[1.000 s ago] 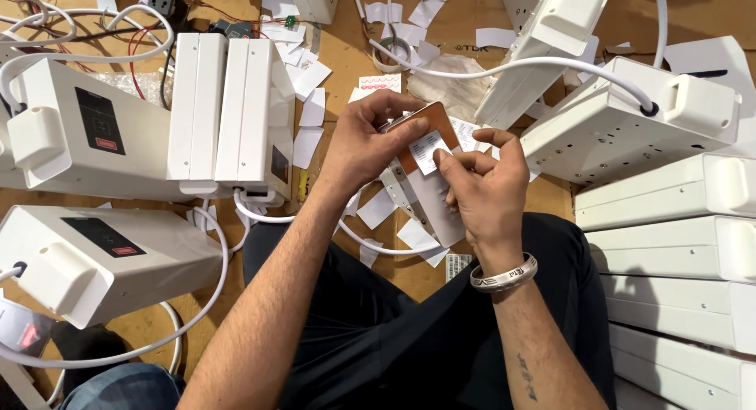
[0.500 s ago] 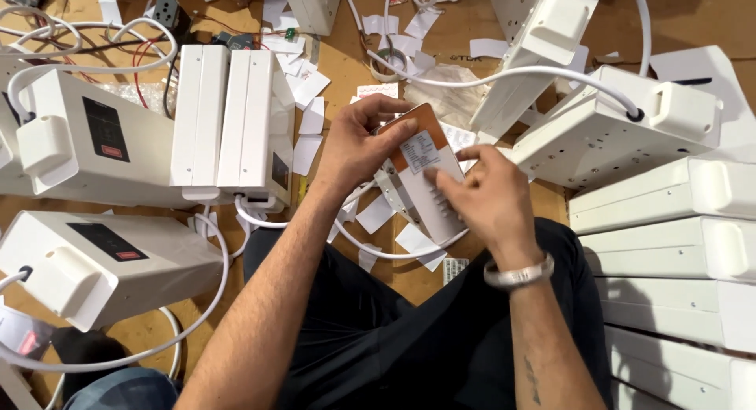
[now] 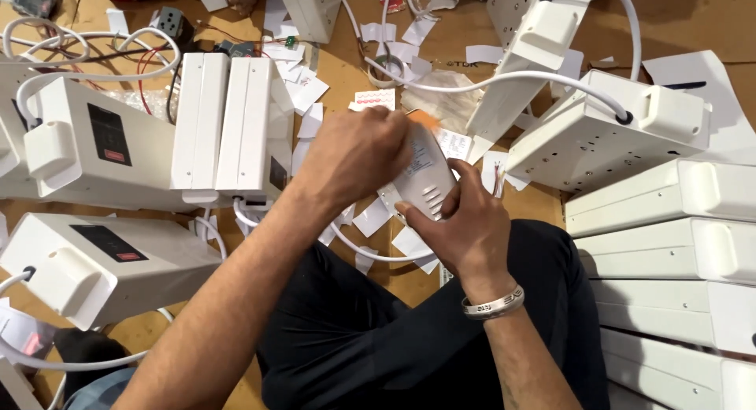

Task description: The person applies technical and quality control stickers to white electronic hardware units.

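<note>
Both hands grasp 1 small white device (image 3: 425, 185) bearing a pale rectangular label: left hand (image 3: 354, 154) clenched on top, right hand (image 3: 465, 225) gripping beneath; white paper slips (image 3: 303, 87) litter the floor.

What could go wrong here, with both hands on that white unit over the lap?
1. The white unit is held in the air by the right hand while the left hand presses its label side; it might slip.
2. A white cable runs just under the hands and could snag.
3. Loose paper scraps litter the cardboard floor, so a peeled label could get lost among them.
</note>
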